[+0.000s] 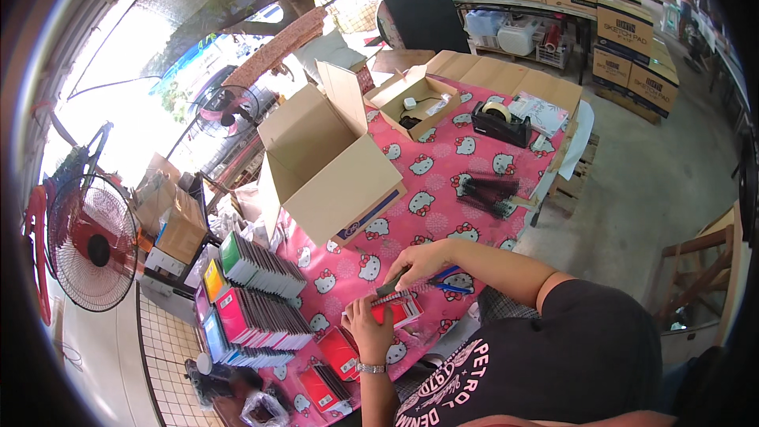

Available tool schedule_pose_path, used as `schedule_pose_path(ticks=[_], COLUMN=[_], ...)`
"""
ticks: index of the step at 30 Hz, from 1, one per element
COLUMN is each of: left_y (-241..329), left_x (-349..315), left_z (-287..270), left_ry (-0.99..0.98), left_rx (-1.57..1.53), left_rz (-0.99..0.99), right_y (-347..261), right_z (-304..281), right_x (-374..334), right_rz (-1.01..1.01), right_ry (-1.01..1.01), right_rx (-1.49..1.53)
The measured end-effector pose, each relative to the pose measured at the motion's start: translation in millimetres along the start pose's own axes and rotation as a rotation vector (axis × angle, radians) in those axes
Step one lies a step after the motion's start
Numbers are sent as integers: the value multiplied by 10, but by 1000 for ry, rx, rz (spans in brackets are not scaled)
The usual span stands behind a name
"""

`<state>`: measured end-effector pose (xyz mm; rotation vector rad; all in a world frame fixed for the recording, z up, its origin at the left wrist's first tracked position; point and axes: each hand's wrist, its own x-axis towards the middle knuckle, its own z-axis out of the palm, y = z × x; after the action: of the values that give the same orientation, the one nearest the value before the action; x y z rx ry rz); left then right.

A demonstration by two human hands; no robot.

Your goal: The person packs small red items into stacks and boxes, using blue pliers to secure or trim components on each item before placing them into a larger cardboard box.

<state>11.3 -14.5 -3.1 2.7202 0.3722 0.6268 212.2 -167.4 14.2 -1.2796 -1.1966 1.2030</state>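
My left hand (368,330), with a metal watch on its wrist, is on a red-covered pad (407,311) with white page edges, its fingers curled against it. My right hand (424,261) grips a slim dark tool (393,281), whose kind I cannot make out, just above the pad. A narrow pale strip (387,298) lies between the two hands. Beside my left wrist rest another red pad (338,350) and a small stack of red pads (322,387). Blue pen-like items (453,279) lie by my right forearm.
Rows of colourful pads (257,316) stand at the left. Beyond my hands is an open carton (332,166); farther are a shallow box (415,103), a tape dispenser (501,123) and dark plastic bags (486,194). A fan (95,245) stands far left. Stacked cartons (632,55) are far right.
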Motion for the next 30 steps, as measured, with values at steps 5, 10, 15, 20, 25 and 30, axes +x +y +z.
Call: schedule_pose_path(ticks=[5,10,15,20,25,30], left_y=[-113,-173,-249,-328,-335,-345], left_x=[2,0,-14,-29,-20,1], left_z=[-2,-89,-163,-172,-197,-197], left_ry=[19,27,31,30,33,15], left_rx=[-80,-114,-161,-163,-180,-262], left_rz=[2,21,12,-17,-50,-101], right_y=[64,38,-39,-34,61,596], right_z=[14,19,34,52,83,-207], right_x=[60,158,307,478,532,512], right_rz=[-14,-55,24,71,13,12], right_ry=[0,-44,-37,-80,-58,467], right_rx=[299,309,57,-162,96,48])
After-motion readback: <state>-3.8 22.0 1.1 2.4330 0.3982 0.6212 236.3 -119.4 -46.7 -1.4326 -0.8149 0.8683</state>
